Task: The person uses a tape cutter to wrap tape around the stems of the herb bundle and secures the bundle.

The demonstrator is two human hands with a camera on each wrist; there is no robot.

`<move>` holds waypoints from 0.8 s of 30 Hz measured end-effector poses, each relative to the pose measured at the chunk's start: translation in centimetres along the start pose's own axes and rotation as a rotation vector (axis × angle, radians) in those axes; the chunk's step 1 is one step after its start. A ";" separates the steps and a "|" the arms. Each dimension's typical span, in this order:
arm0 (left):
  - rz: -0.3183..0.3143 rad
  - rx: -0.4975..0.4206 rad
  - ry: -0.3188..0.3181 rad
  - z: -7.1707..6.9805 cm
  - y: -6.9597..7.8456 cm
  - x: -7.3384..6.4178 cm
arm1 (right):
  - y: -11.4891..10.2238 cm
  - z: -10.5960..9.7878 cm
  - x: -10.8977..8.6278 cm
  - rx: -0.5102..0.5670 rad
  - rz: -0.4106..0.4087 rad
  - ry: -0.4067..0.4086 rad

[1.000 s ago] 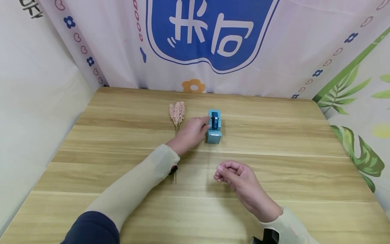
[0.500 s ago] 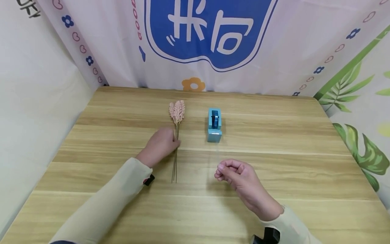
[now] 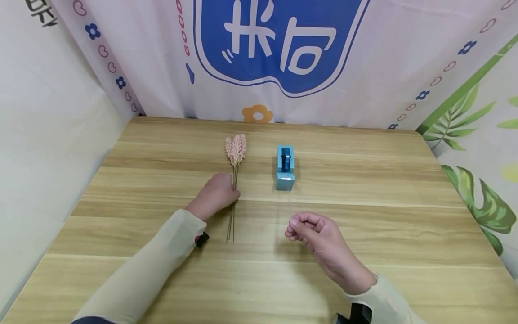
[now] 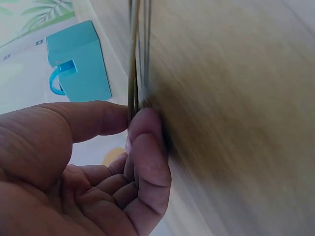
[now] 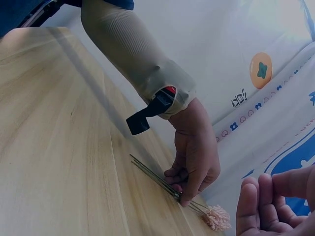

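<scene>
Pink artificial flowers (image 3: 236,149) with thin wire-like stems (image 3: 230,225) lie on the table, left of centre in the head view. My left hand (image 3: 216,193) pinches these stems between thumb and forefinger, and the left wrist view shows the stems (image 4: 132,64) rising out of that pinch. Nearer and to the right, my right hand (image 3: 321,240) has its thumb against the curled fingertips. A faint, nearly see-through strip of clear tape (image 3: 289,202) shows between those fingertips and the blue tape dispenser (image 3: 285,181). In the right wrist view the left hand (image 5: 194,157) grips the stems close over the tabletop.
The wood-grain table (image 3: 162,279) has its far edge against a pink-white curtain (image 3: 162,58) with a blue emblem. A plain white wall covering (image 3: 48,112) stands at the left, and a leaf-printed one (image 3: 485,189) at the right.
My left hand has left the side of the tape dispenser, moved left and nearer, and taken hold of the flower stems. The right hand has stayed in place.
</scene>
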State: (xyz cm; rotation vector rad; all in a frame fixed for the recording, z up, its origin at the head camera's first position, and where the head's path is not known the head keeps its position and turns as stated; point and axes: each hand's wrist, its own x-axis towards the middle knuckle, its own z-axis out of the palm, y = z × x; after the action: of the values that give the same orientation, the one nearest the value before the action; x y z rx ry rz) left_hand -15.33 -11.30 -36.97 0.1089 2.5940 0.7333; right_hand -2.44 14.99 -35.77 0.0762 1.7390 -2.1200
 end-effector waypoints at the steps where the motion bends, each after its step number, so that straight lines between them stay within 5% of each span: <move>1: -0.004 -0.012 -0.001 0.0 -0.1 0.0 | 0.0 0.0 0.0 -0.001 0.001 0.000; 10: -0.038 -0.094 0.030 -0.6 -0.6 -0.4 | 0.2 0.2 0.0 0.008 0.006 0.000; 16: -0.043 -0.067 0.078 -1.2 -1.0 -0.9 | 0.2 0.1 0.0 0.006 0.012 0.003; 24: 0.092 -0.113 0.235 -1.0 -2.8 -1.7 | 0.3 0.2 0.1 0.006 0.008 0.001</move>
State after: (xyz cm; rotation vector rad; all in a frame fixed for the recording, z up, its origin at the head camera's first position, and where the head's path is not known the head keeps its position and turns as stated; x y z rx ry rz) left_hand -14.14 -14.48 -36.92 0.1147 2.7763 0.9773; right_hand -2.38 14.79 -35.99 0.0865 1.7301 -2.1201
